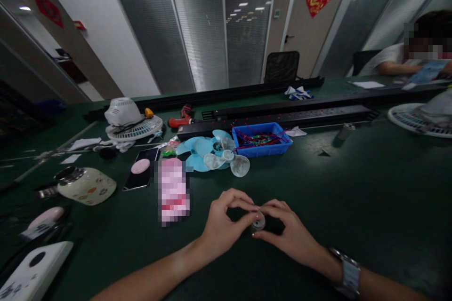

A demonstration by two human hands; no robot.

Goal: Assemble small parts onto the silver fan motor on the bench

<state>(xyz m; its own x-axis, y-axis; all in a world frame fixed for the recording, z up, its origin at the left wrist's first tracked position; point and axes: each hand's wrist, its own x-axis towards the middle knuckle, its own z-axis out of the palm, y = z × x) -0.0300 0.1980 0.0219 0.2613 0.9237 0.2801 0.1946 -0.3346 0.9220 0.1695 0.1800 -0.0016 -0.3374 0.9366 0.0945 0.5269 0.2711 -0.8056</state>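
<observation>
Between my two hands is a small silver metal cylinder [259,223] with a dark spot on top, perhaps a small motor. My left hand [226,220] pinches it from the left, its thumb lying on the top. From the right, the thumb and fingers of my right hand [291,228] close around it, and the wrist wears a watch [349,268]. The fingertips of both hands meet behind the cylinder, hiding part of it. It is low over the dark green tabletop [219,263]; whether it touches the surface I cannot tell.
Beyond my hands lie blue and clear fan blades [201,153] and a blue bin [263,150] of wires. A phone [141,174], pink packet [173,190] and flask [90,186] are leftward. Another metal cylinder [348,128] stands back right. A person [395,59] sits far right.
</observation>
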